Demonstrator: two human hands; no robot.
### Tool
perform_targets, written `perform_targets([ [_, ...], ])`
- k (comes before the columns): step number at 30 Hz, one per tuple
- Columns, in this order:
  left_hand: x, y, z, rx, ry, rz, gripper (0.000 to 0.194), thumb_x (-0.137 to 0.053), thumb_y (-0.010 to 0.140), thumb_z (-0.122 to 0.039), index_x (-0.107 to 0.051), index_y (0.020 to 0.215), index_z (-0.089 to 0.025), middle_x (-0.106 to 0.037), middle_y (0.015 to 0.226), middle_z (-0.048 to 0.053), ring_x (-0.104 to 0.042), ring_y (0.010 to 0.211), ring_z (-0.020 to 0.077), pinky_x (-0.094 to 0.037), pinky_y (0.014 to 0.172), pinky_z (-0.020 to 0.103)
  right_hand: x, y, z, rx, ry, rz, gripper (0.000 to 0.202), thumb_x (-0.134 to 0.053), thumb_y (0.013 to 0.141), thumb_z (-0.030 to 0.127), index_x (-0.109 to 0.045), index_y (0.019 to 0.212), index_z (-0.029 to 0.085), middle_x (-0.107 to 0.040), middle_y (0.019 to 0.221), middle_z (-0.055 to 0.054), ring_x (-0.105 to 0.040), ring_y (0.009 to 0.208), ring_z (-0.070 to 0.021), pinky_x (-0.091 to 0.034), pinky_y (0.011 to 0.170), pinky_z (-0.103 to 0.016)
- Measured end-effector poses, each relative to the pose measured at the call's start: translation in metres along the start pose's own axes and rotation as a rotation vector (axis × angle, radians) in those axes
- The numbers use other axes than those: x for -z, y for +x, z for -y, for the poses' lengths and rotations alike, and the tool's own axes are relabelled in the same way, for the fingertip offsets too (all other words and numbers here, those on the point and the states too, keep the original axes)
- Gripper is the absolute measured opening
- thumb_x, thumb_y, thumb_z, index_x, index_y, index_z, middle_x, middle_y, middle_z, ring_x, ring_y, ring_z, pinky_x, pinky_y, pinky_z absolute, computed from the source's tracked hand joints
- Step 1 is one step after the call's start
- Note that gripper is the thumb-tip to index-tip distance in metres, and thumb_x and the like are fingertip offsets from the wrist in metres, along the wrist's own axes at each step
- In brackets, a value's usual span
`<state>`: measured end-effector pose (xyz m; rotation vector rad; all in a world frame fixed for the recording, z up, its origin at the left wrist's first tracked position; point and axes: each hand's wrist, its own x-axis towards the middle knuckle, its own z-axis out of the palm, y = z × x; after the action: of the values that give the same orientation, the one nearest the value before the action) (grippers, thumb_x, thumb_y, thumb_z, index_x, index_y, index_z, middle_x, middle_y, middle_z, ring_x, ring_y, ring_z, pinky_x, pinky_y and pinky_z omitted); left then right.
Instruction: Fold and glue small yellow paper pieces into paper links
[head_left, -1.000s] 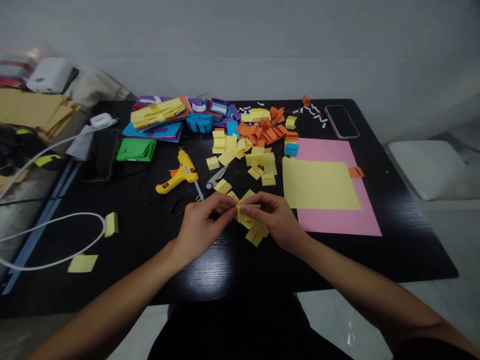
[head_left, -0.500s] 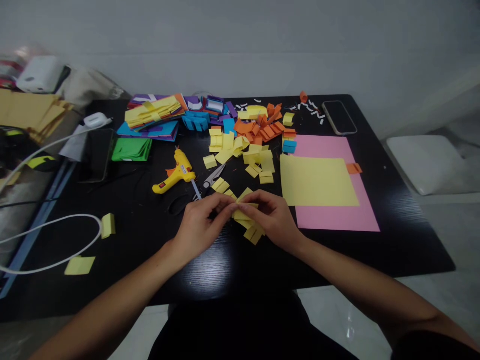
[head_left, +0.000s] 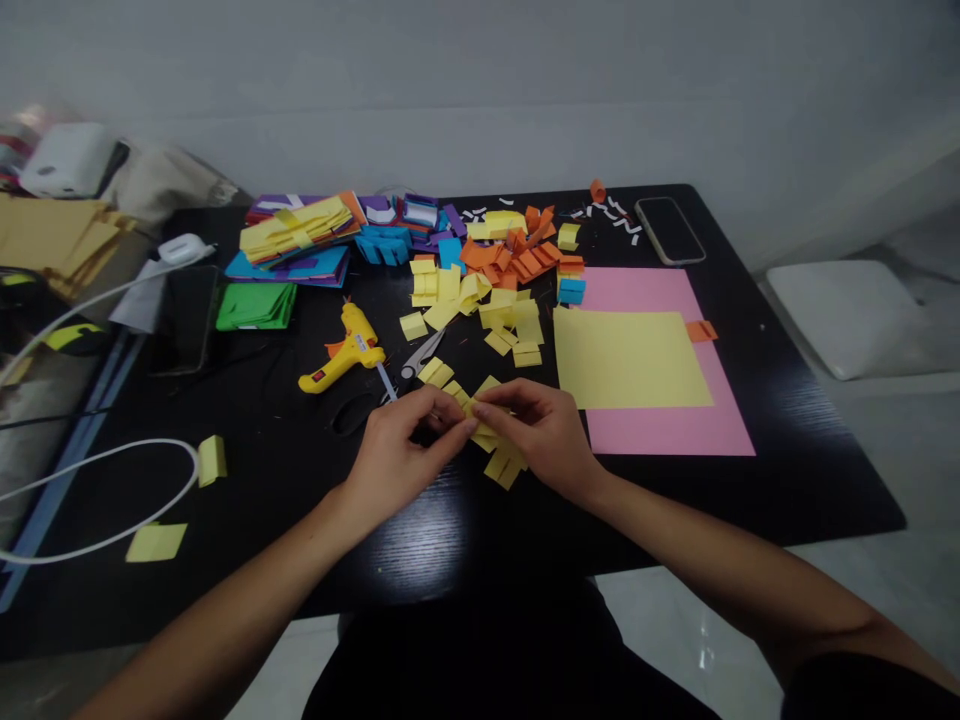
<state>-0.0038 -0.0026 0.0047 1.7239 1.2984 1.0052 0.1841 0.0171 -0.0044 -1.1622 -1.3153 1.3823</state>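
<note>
My left hand and my right hand meet fingertip to fingertip near the table's front middle. Both are closed in a pinch around something small; it looks like yellow paper, but my fingers mostly cover it. Folded yellow paper pieces lie beneath and beside my hands. Just left of them are black-handled scissors, partly hidden, and a yellow glue gun. To the right, a yellow sheet lies over a pink sheet.
Folded orange pieces and colored paper bundles line the back of the black table. A phone is at back right. A white cable loops at left near two yellow pieces. A green stack sits behind the glue gun.
The view has shifted slightly, so table items appear a little further left. My hands stay together, with my left fingertips slightly changed in position.
</note>
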Motion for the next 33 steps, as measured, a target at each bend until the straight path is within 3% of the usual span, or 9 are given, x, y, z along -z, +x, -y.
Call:
perform_targets([
  [8, 0.0, 0.0006, 0.0068, 0.078, -0.071, 0.002, 0.013, -0.076, 0.087, -0.029, -0.068, 0.09, -0.019, -0.071, 0.079, 0.0, -0.067, 0.069, 0.0121, -0.055, 0.065, 0.023, 0.0008, -0.0001, -0.0041, 0.074, -0.055, 0.03, 0.013, -0.082, 0.084, 0.032, -0.082, 0.094, 0.024, -0.082, 0.093, -0.003, -0.077, 0.087, -0.0204, -0.062, 0.079, -0.033],
  [19, 0.0012, 0.0014, 0.0048, 0.128, -0.15, 0.053, 0.017, -0.076, 0.087, -0.028, -0.064, 0.096, -0.02, -0.078, 0.081, 0.001, -0.075, 0.074, 0.0149, -0.058, 0.067, 0.024, 0.0045, -0.0008, -0.01, 0.159, -0.227, 0.069, 0.011, -0.076, 0.09, 0.032, -0.081, 0.096, 0.025, -0.081, 0.093, -0.004, -0.075, 0.081, -0.02, -0.059, 0.072, -0.034],
  [28, 0.0043, 0.0039, 0.005, 0.128, -0.136, 0.096, 0.015, -0.076, 0.088, -0.029, -0.065, 0.096, -0.021, -0.077, 0.077, -0.001, -0.075, 0.072, 0.0146, -0.055, 0.067, 0.023, 0.0041, -0.0013, -0.0065, 0.11, -0.239, 0.102, 0.012, -0.073, 0.092, 0.032, -0.08, 0.096, 0.024, -0.081, 0.094, -0.005, -0.074, 0.084, -0.02, -0.058, 0.075, -0.034],
  [33, 0.0037, 0.0055, 0.0074, 0.144, -0.205, 0.071, 0.019, -0.077, 0.087, -0.031, -0.066, 0.098, -0.02, -0.077, 0.076, -0.001, -0.075, 0.072, 0.0157, -0.057, 0.066, 0.024, 0.0047, -0.0008, -0.0004, 0.006, -0.052, 0.197, 0.025, -0.076, 0.087, 0.035, -0.076, 0.11, 0.023, -0.077, 0.106, -0.006, -0.073, 0.092, -0.0198, -0.06, 0.074, -0.03],
])
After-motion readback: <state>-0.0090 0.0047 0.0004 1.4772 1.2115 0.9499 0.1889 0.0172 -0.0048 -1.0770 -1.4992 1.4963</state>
